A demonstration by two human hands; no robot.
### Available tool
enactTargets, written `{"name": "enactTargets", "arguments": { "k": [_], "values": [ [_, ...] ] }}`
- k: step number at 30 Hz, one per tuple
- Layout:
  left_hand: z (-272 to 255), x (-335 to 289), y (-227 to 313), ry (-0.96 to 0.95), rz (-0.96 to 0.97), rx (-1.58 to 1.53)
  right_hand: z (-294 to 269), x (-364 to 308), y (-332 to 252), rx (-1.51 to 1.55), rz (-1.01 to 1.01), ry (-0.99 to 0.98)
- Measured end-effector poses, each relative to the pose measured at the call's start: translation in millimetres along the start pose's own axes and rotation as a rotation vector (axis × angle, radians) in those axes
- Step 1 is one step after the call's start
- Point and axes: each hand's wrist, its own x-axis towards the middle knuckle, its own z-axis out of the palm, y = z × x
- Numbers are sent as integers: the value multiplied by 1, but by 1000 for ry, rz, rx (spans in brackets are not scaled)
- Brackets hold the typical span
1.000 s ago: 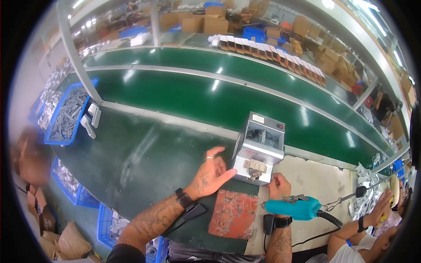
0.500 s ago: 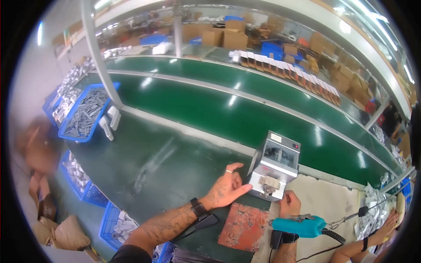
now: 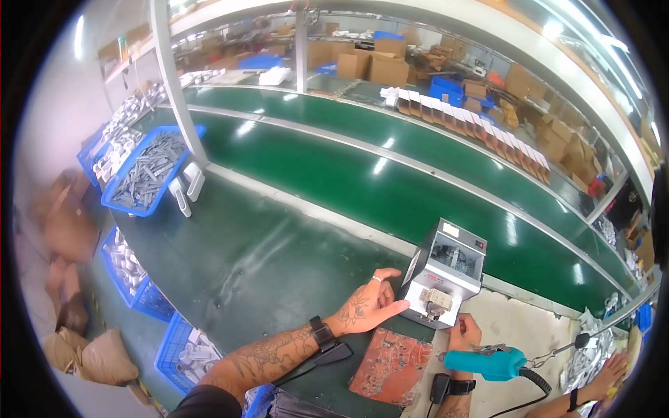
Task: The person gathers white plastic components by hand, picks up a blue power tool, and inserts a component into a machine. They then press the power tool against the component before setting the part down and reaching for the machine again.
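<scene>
A grey box-shaped screw feeder (image 3: 446, 272) with a clear window stands at the right of the dark green worktop. My left hand (image 3: 369, 303) is at its left side, thumb and index finger spread apart and their tips against or close to the casing. At the feeder's lower right corner is my right hand (image 3: 463, 333), fingers curled; what they hold, if anything, is hidden. A teal electric screwdriver (image 3: 484, 363) hangs across my right wrist from a hook and cable. Just in front of the feeder lies a worn red plate (image 3: 391, 366).
Beyond the worktop (image 3: 258, 258) runs a green conveyor (image 3: 313, 164). Blue baskets (image 3: 120, 207) of grey and white parts stand at left, with two white housings (image 3: 187, 188) beside one. Several cartons (image 3: 474, 125) line the far side. Another person's hand (image 3: 606, 376) is at lower right.
The whole view has shifted slightly, and most things sit a little further right in the picture. Both my hands stay beside the screw feeder with little change. The other person's hand has moved slightly.
</scene>
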Motion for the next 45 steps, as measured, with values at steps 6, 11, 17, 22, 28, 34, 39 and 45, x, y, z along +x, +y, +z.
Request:
{"name": "enactTargets", "arguments": {
  "k": [6, 11, 17, 22, 28, 34, 39, 45],
  "values": [
    [2, -2, 3, 61, 46, -82, -2, 0, -4, -9, 36, -14],
    [-5, 2, -1, -82, 26, 77, 3, 0, 6, 25, -35, 52],
    [-2, -1, 1, -29, 17, -1, 5, -1, 3, 50, -44, 70],
    [-1, 0, 0, 33, 42, -146, 4, -1, 1, 30, -68, 83],
    [-5, 4, -6, -29, 44, -36, 2, 2, 7, 18, -70, 58],
    [-4, 2, -4, -39, 23, -14, 3, 1, 7, 17, -57, 58],
    [-1, 0, 3, 39, 22, -119, 3, 0, 9, 13, -63, 66],
    [-1, 0, 1, 89, 46, -144, 5, 0, 3, 6, -65, 94]
  ]
}}
